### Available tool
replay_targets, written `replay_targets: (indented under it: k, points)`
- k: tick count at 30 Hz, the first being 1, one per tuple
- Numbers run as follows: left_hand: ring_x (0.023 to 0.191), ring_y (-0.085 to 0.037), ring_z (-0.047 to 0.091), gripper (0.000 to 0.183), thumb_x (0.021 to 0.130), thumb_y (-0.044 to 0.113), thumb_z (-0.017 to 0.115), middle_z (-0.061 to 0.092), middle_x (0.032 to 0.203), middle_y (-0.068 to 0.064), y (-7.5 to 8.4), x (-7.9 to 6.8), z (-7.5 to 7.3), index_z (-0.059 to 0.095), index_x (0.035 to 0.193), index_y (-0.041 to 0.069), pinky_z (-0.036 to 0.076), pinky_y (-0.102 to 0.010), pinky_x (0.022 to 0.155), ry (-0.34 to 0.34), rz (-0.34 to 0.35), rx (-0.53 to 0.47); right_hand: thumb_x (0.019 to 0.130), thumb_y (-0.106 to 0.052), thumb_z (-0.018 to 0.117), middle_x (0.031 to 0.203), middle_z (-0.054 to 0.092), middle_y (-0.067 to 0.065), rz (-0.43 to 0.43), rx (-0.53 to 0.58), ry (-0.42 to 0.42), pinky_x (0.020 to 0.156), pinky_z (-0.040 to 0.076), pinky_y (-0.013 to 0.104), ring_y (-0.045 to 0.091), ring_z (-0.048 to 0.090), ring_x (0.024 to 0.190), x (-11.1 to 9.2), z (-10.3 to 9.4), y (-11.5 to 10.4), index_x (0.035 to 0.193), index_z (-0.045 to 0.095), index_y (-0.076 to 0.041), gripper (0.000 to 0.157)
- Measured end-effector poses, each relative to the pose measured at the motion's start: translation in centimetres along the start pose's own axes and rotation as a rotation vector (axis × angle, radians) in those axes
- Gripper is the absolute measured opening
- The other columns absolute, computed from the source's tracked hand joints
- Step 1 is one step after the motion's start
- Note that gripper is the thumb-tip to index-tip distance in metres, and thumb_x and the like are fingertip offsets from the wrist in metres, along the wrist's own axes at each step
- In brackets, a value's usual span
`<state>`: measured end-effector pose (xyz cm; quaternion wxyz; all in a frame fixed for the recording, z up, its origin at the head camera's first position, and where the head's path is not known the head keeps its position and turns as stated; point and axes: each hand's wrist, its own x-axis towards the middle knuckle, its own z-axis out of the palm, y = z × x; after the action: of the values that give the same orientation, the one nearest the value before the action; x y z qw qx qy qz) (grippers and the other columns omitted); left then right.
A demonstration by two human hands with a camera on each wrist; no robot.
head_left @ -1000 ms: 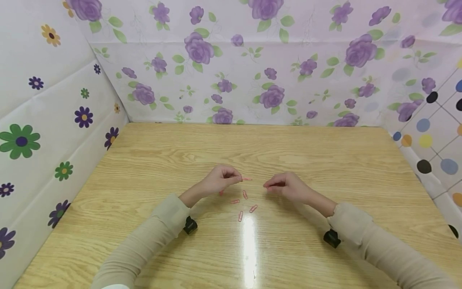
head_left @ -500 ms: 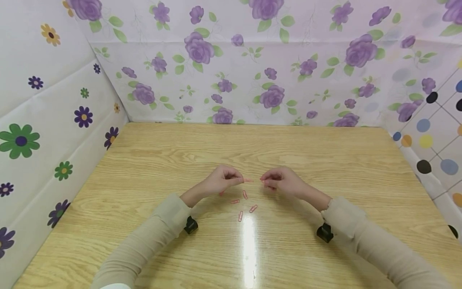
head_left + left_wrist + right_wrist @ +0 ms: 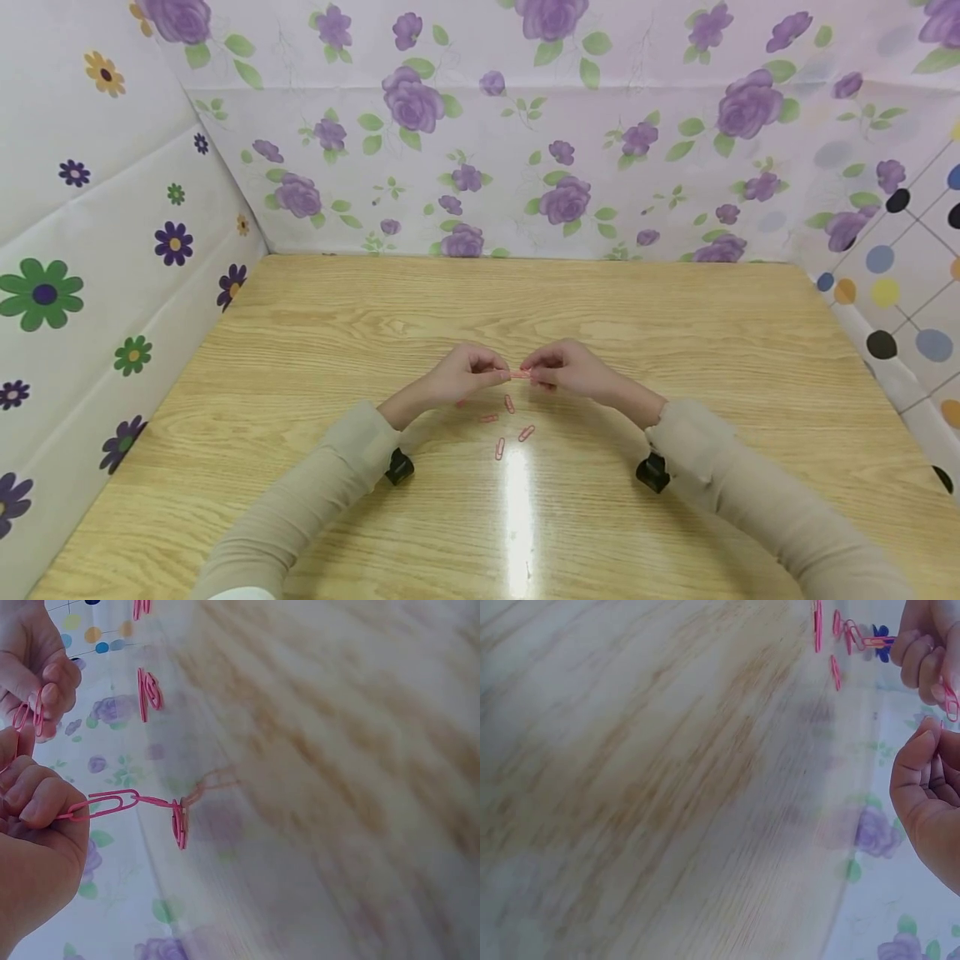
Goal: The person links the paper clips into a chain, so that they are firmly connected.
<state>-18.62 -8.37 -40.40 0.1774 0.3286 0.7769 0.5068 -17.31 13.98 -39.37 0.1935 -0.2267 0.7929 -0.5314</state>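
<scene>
Close together over the table, both hands meet at a pink paper clip lying between their fingertips in the head view. My left hand pinches the end of a pink paper clip chain; in the left wrist view, linked clips trail from the curled fingers down to the tabletop. My right hand pinches another pink paper clip between thumb and forefinger, right at the clip sticking out from the left hand. Fingertips partly hide both clips, and I cannot tell whether they are hooked together.
Several loose pink paper clips, among them one near the front and one to its right, lie on the wooden table below the hands. Flower-printed cloth stands behind the table.
My right hand has moved left and slightly away from me, bringing its paper clip up to the left hand's clip. The left hand has shifted barely to the right.
</scene>
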Motion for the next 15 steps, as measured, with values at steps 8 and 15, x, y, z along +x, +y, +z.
replay_targets:
  k: [8,15]
  points:
    - [0.040,-0.008,0.024,0.019,0.091,0.008,0.054,0.041,0.054,-0.003,0.07,-0.01,0.07,0.064,0.090,-0.008,0.023,-0.021,0.040,-0.008,-0.003,-0.021,0.091,0.002,0.049,0.076,0.057,0.026,0.022,0.025,0.005,0.060,0.046,0.040,0.023,0.051,0.064,0.06,0.21,-0.54,0.104,0.061,0.010,0.020]
    - [0.042,-0.008,0.025,0.020,0.092,0.010,0.054,0.043,0.058,-0.009,0.13,-0.11,0.11,0.065,0.092,-0.007,0.025,-0.021,0.042,0.014,-0.054,-0.011,0.091,0.001,0.049,0.077,0.056,0.027,0.031,0.045,0.001,0.060,0.046,0.040,0.021,0.051,0.063,-0.01,0.20,-0.50,0.104,0.061,0.009,0.019]
